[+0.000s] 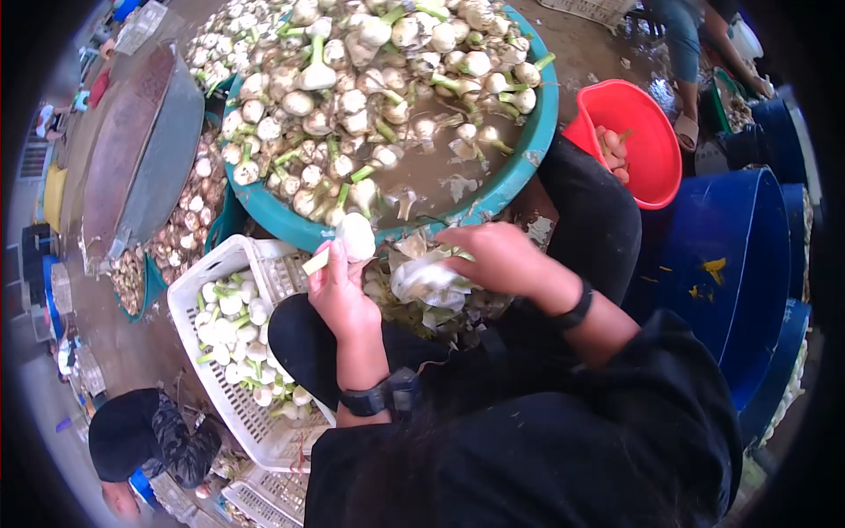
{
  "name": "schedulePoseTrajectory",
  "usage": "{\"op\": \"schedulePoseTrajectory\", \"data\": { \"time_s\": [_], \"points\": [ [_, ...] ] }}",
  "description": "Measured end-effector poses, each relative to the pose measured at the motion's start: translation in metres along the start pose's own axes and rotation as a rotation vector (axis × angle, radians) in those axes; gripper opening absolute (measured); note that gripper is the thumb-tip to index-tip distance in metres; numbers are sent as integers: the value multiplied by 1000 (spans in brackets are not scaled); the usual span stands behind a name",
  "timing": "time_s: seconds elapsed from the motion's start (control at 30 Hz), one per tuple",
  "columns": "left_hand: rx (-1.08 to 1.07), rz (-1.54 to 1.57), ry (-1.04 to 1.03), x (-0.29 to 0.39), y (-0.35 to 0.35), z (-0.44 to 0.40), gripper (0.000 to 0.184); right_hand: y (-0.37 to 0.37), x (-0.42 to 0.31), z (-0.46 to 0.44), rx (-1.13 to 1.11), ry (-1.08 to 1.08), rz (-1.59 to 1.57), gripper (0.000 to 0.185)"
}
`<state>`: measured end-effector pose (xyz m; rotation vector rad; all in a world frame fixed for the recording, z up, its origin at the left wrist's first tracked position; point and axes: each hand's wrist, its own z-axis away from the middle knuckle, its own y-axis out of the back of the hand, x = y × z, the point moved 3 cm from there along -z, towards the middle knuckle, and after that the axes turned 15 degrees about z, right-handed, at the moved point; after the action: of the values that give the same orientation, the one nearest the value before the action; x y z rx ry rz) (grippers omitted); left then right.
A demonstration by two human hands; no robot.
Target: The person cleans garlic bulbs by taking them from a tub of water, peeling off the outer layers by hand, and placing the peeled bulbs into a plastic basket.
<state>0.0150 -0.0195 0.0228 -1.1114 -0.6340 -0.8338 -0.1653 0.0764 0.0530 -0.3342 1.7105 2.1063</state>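
Observation:
A peeled white garlic bulb (356, 237) with a short green stem is held in my left hand (345, 295), its fingers closed round the stem. To its right, my right hand (493, 257) is curled over a whitish, blurred piece of peel or cloth (426, 281), above a heap of loose skins; its fingertips are partly hidden. Just beyond both hands stands a large green tub (290, 224) with muddy water and many unpeeled bulbs. On the left, a white crate (189, 330) holds cleaned bulbs with green stems.
A red basin (647, 132) with several reddish items stands at the upper right. Blue barrels (713, 255) are on the right. A bent-over person (132, 431) is at the lower left, and another person's leg (685, 88) shows at the upper right. A metal trough (145, 150) stands upper left.

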Motion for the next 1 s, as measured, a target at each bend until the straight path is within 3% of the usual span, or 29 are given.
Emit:
{"op": "schedulePoseTrajectory", "data": {
  "time_s": [0.03, 0.07, 0.13, 0.17, 0.27, 0.33, 0.4, 0.43, 0.5, 0.53, 0.6, 0.7, 0.77, 0.8, 0.83, 0.87, 0.9, 0.93, 0.97, 1.0],
  "points": [
    [-51, -54, -121, -2, 0, 0, 22, -5, -9, -8, 38, -44, -23, 22],
    [-61, -51, -115, -4, -1, 4, 22, -3, -19, -16, 171, -17, -176, 22],
    [-310, -766, -715, 6, -11, 21, 18, 2, -37, -27, 294, -53, -397, 25],
    [-371, -774, -821, 10, -22, 31, 16, 1, -40, -32, 245, -90, -359, 25],
    [-391, -774, -843, 9, -19, 31, 17, -6, -37, -39, 203, -140, -288, 25],
    [-310, -644, -719, 5, -15, 26, 15, -18, -26, -38, 203, -152, -251, 25],
    [178, 20, 48, 0, -5, 16, 16, -37, -3, -34, 40, -221, 24, 27],
    [183, 31, 167, 1, 1, 8, 21, -45, 6, -30, -31, -218, 74, 27],
    [172, 41, 213, 3, 15, -2, 23, -49, 11, -27, -246, -153, 136, 34],
    [153, 47, 272, 0, 20, -3, 25, -50, 7, -26, -251, -152, 131, 34],
    [148, 23, 295, -2, 10, 1, 26, -21, -23, -29, 91, -54, -168, 43],
    [107, 91, 354, -5, 0, 3, 26, -28, -55, -43, 160, 141, -193, 33],
    [84, 134, 358, 13, 23, -12, 24, -42, -54, -49, 117, 326, -46, 25],
    [-41, 219, 364, 27, 31, -15, 23, -52, -51, -51, 65, 390, 61, 23],
    [257, 305, 144, 51, 25, -6, 25, -61, -37, -55, -39, 290, 137, 26],
    [280, 223, -47, 81, 52, -11, 29, -57, -22, -60, -145, 195, 211, 30],
    [243, 133, -98, 121, 76, -8, 30, -47, 1, -65, -247, -27, 161, 38],
    [53, -452, -412, 161, 92, -7, 33, -29, 25, -69, -268, -173, 197, 50],
    [403, -458, -418, 188, 100, 0, 37, -14, 50, -74, -87, -355, 166, 59],
    [511, -645, -661, 200, 99, 15, 37, -16, 83, -87, 70, -498, 184, 63]
  ]
}}
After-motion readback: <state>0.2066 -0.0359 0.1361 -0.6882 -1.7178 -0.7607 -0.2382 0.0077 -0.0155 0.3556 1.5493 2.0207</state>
